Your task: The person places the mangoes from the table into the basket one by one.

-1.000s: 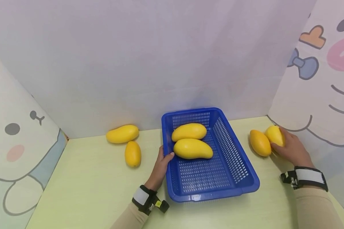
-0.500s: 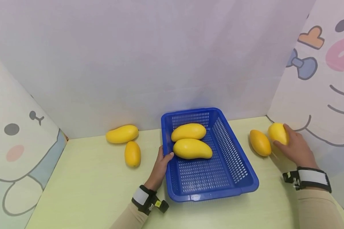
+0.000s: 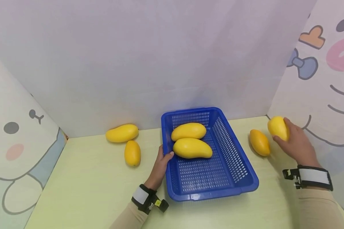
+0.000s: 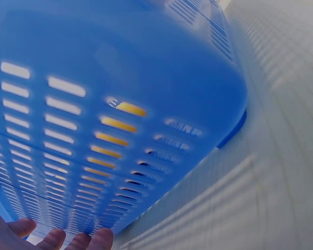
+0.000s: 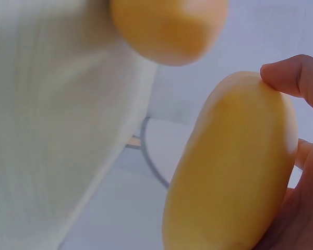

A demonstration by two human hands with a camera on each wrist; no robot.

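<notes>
My right hand (image 3: 301,147) grips a yellow mango (image 3: 277,128) above the right end of the table. In the right wrist view the thumb presses near one end of that mango (image 5: 229,166), and the fingers wrap behind it. A blue plastic basket (image 3: 210,196) stands at the middle, its slotted wall filling the left wrist view. My left hand (image 3: 159,168) holds its left side, thumb over the rim and fingertips along the outer wall. Inside the basket lie two yellow mangoes, one farther back (image 3: 188,132) and one nearer (image 3: 192,148).
An orange-yellow mango (image 3: 259,142) lies on the pale green table (image 3: 86,187) between the basket and my right hand. Left of the basket are a long yellow mango (image 3: 122,133) and a smaller orange one (image 3: 132,153). A cloth-covered wall (image 3: 172,63) stands behind.
My right hand has lifted the yellow mango off its place beside the orange one, up and slightly right. The left hand and basket stay where they were.
</notes>
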